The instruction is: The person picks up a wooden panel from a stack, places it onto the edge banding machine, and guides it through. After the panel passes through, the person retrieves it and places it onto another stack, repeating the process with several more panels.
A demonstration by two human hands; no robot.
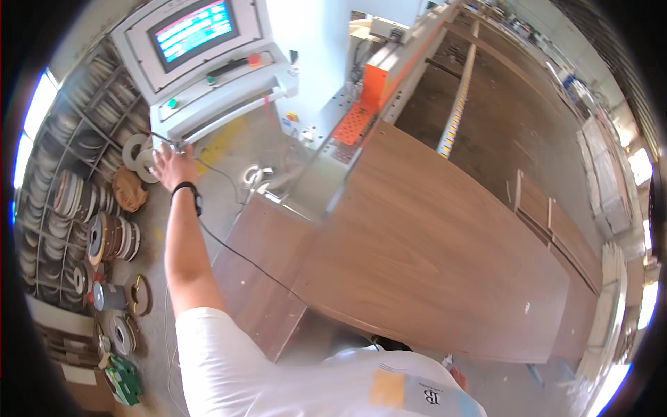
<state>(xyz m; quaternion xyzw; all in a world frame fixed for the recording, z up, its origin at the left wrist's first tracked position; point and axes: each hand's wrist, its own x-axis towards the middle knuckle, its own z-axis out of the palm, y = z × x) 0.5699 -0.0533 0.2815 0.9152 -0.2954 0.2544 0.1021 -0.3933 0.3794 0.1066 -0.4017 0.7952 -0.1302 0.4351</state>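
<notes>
My left arm reaches far out to the lower left corner of a grey machine console [212, 104]. My left hand [174, 167] has its fingers spread, close to a small dark fitting at that corner; whether it touches is hard to see. A thin black cable [253, 264] runs from near this hand across the boards toward my body. A large brown wood-grain panel [424, 243] lies in front of me, reaching under the machine's orange guard [375, 87]. Only a sliver of my right hand [457, 377] shows beyond my shirt, by a small pale object; its fingers are hidden.
Edge-banding rolls fill a rack [62, 174] at the left, with more rolls [124, 333] on the floor. A lit screen [192, 31] tops the console. A roller rail [458, 104] extends away; more brown boards [556, 229] and pale stacks [606, 174] stand at the right.
</notes>
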